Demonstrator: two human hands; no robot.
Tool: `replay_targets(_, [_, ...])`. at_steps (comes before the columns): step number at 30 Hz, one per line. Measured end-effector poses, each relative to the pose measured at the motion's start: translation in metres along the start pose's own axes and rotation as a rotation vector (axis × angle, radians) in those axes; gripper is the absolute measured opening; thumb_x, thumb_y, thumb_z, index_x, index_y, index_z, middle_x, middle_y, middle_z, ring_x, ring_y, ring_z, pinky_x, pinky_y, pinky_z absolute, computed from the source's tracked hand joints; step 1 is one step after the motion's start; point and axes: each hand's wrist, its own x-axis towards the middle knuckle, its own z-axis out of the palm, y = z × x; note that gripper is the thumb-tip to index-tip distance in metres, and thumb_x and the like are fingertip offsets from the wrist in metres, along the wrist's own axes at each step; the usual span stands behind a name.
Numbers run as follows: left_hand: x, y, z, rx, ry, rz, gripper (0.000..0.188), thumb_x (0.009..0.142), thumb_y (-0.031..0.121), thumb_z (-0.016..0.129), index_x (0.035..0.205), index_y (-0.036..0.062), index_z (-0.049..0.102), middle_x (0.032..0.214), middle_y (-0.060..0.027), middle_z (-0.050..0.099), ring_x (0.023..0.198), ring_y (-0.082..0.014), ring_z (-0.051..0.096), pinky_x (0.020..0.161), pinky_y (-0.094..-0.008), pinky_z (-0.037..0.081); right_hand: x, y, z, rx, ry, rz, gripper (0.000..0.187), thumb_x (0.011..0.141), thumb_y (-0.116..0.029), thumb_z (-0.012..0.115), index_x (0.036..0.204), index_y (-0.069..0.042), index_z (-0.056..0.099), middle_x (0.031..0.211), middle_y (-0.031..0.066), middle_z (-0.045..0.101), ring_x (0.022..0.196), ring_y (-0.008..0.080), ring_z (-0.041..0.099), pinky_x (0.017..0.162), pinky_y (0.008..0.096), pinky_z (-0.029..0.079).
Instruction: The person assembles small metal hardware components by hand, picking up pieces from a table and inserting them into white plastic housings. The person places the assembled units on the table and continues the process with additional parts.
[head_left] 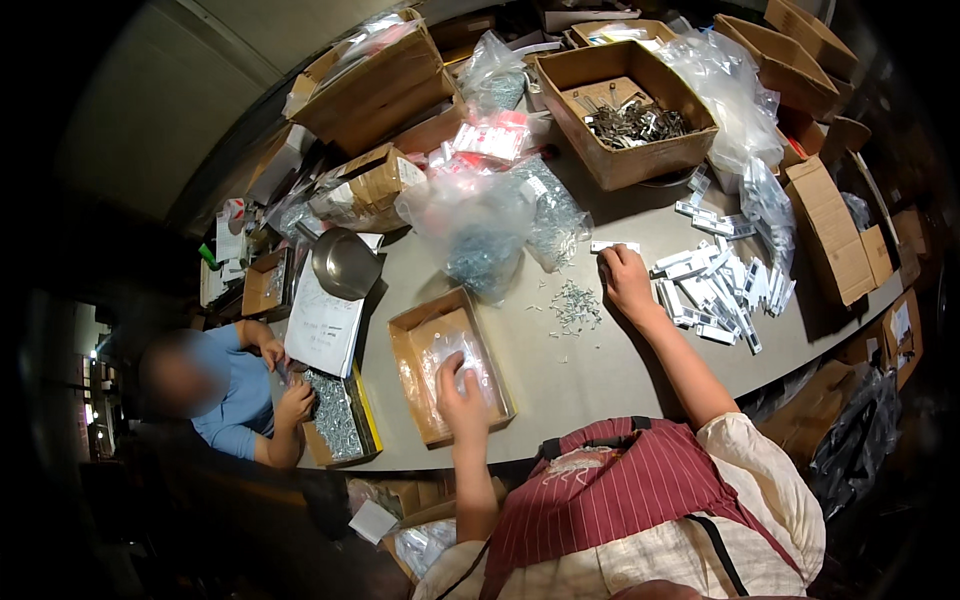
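The left hand (461, 398), fingers parted, is over clear bags (484, 366) in the box (406, 388); the right hand (626, 280) touches a white strip (613, 246) near screws (575, 307); whether it grips, I cannot tell.

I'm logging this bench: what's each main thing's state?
Shallow box: open, plastic inside
Left hand: over it, fingers parted
Right hand: fingers at white piece
Small fasteners: loose pile
White parts: heaped
Large box: open, metal parts inside
Yellow-edged box: open, filled
Metal pan: on papers
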Motion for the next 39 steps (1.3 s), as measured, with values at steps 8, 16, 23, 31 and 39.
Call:
replay_targets(8, [-0.023,0.063,0.03,-0.048,-0.102,0.121,0.026,0.092,0.001,0.058,0.118,-0.0008,0.063,0.117,-0.0184,0.066,0.106,-0.0361,0.065,0.087,-0.0403,0.053,0.026,0.007,0.016,-0.109,-0.024,-0.082,0.028,0.073,0.005,0.066,0.097,-0.003,0.054,0.091,0.0176,0.053,0.086,0.037,0.058,0.077,0.0439,0.05])
replay_targets(16, [-0.055,0.076,0.038,-0.11,-0.089,0.06,0.026,0.089,0.001,0.061,0.114,-0.0006,0.066,0.113,-0.017,0.07,0.108,-0.0337,0.066,0.091,-0.0398,0.052,0.065,0.043,0.003,0.71,-0.378,0.638,0.022,0.078,0.0,0.064,0.099,0.001,0.059,0.082,0.0123,0.064,0.074,0.0225,0.067,0.067,0.0367,0.052])
replay_targets(23, [-0.086,0.071,0.044,-0.116,-0.226,0.163,0.018,0.093,0.001,0.057,0.108,0.0013,0.068,0.108,-0.0154,0.069,0.101,-0.0338,0.067,0.088,-0.0382,0.053,0.036,0.056,-0.029,0.483,-0.308,0.314,0.019,0.082,-0.003,0.06,0.1,0.001,0.067,0.09,0.0163,0.07,0.08,0.0284,0.069,0.075,0.0365,0.054])
replay_targets(31, [-0.035,0.058,0.026,0.009,-0.024,0.158,0.021,0.093,0.004,0.057,0.113,-0.0004,0.064,0.111,-0.0183,0.066,0.102,-0.037,0.065,0.089,-0.0419,0.052,-0.01,0.017,-0.017,0.224,-0.239,-0.105,0.032,0.083,-0.001,0.059,0.114,-0.001,0.066,0.122,0.0168,0.065,0.116,0.0376,0.057,0.097,0.0461,0.045])
replay_targets(39, [0.01,-0.001,0.011,0.579,-0.162,-0.181,0.054,0.089,0.024,0.069,0.127,-0.0078,0.048,0.126,-0.0285,0.056,0.112,-0.044,0.059,0.095,-0.0501,0.047,-0.002,0.004,0.001,-0.115,-0.162,-0.004,0.044,0.082,-0.005,0.061,0.127,-0.003,0.058,0.137,0.0137,0.055,0.12,0.035,0.052,0.099,0.049,0.042])
